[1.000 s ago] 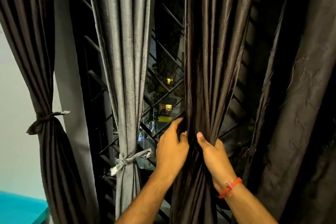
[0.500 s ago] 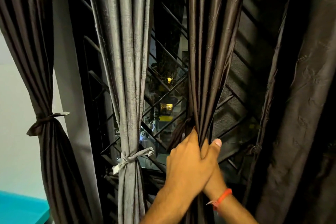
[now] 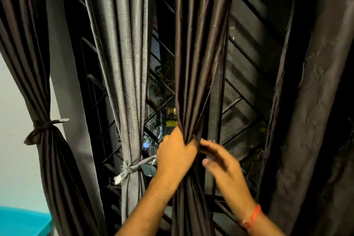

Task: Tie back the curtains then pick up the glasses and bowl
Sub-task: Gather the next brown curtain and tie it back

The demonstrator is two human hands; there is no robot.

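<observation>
A dark brown curtain (image 3: 197, 63) hangs in the middle, bunched into a narrow column. My left hand (image 3: 176, 155) is clenched around that bunch at waist height. Just to its right, my right hand (image 3: 220, 163) is blurred, its fingers spread and held close against the curtain's right side; whether it grips a tie strip I cannot tell. A grey curtain (image 3: 124, 63) to the left is tied with a grey strip (image 3: 132, 167). At the far left a dark curtain (image 3: 28, 53) is tied with a dark strip (image 3: 44, 126). No glasses or bowl are in view.
Behind the curtains is a window with a black diagonal metal grille (image 3: 247, 74) and mesh, night outside. Another dark curtain (image 3: 316, 101) hangs loose at the right. A pale wall (image 3: 13, 140) and a teal surface (image 3: 21, 222) are at the lower left.
My left hand has closed fully round the gathered middle curtain. My right hand came out from behind it and moved to the right side, fingers spreading.
</observation>
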